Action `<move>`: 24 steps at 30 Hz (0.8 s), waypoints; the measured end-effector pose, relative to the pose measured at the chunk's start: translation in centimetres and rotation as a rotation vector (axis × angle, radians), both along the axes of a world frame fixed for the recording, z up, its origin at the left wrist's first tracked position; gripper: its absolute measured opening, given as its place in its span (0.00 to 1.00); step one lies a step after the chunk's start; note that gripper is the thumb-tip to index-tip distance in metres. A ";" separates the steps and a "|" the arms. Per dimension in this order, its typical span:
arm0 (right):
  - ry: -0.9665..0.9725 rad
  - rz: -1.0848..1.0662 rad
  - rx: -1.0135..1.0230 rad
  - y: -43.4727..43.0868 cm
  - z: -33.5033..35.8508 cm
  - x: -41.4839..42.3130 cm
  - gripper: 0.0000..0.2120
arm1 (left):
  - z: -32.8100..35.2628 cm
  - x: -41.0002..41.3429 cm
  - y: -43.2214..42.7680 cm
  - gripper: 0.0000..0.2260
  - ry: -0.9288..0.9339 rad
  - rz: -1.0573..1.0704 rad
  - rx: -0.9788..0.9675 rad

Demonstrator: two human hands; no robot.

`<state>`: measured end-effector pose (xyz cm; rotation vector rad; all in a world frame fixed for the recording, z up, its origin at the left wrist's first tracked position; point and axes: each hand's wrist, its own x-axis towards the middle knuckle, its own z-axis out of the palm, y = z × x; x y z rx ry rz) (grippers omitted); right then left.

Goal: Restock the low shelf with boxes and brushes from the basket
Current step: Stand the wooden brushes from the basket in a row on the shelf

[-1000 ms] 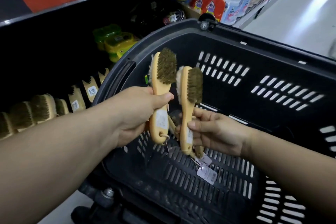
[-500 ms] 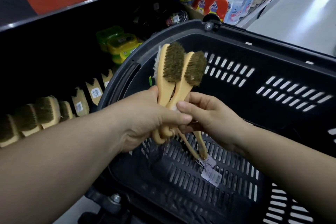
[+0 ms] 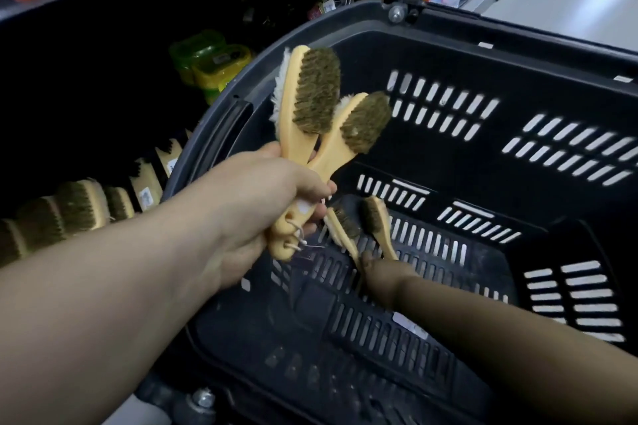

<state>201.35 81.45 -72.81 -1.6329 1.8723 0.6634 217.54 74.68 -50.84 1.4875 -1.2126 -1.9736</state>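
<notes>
Four loose brushes show in all: two held up and two down in the basket [image 3: 518, 31]. The left hand [image 3: 262, 203] is curled round two wooden handles at once and holds that pair above the basket's left rim. The taller brush [image 3: 310, 93] stands nearly upright with its brown bristles facing right, and the second brush [image 3: 362, 124] leans to the right, so that the two cross at the handles. String loops hang from the handle ends below the fist.

The right hand [image 3: 383, 278] is low inside the basket, near the middle of its slotted floor, at the handle ends of the other two brushes [image 3: 345, 228], which lie side by side. That hand is in shadow, and whether it grips them I cannot tell.

On the low shelf [image 3: 103, 107] beyond the basket's left rim stands a row of brushes [image 3: 79, 205], too blurred to count. Behind it are two green-and-yellow tubs [image 3: 214, 62].
</notes>
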 end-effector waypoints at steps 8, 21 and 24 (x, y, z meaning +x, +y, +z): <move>-1.313 -1.103 0.153 -0.6 7.1 -2.9 0.12 | 0.1 -0.4 0.0 0.06 0.020 0.041 -0.017; -1.852 -0.655 0.139 0.7 18.7 -0.5 0.17 | 0.7 0.2 0.5 0.06 0.026 -0.061 -0.080; -1.908 -0.744 0.092 0.5 19.0 0.3 0.18 | 1.0 0.3 0.7 0.07 0.069 -0.049 -0.064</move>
